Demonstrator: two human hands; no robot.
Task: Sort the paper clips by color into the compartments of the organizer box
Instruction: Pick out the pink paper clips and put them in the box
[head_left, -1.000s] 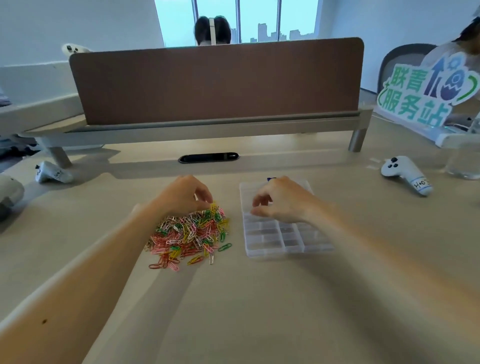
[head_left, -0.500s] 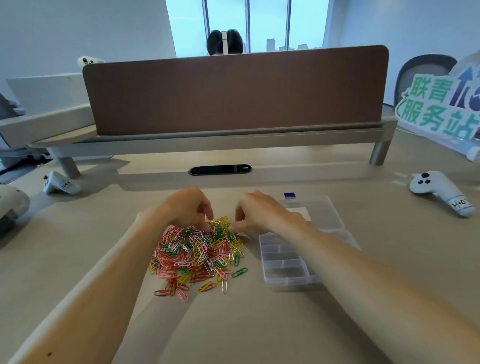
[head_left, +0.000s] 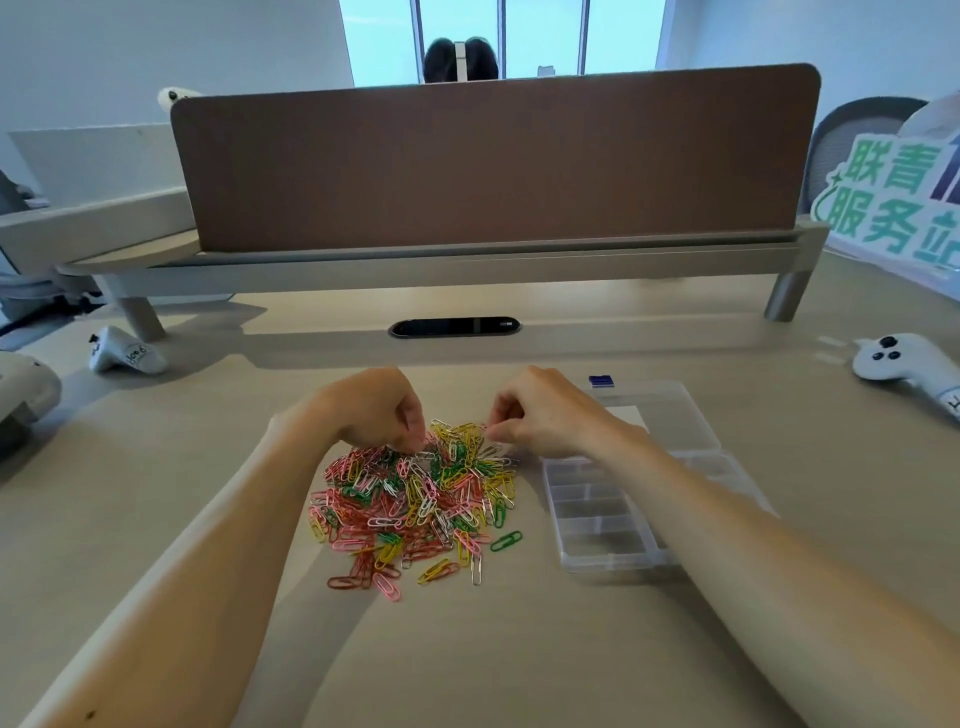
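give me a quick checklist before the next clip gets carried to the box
1. Box open, lid back: ok.
2. Visible compartments clear of clips: ok, though the right forearm hides some.
3. Right hand at the pile's far edge, fingers pinched: ok.
4. One clip of one colour in that grip: cannot tell.
5. Left hand pinched at the pile top, what it holds: cannot tell.
6. Path from pile to box clear: ok; only a stray green clip lies between.
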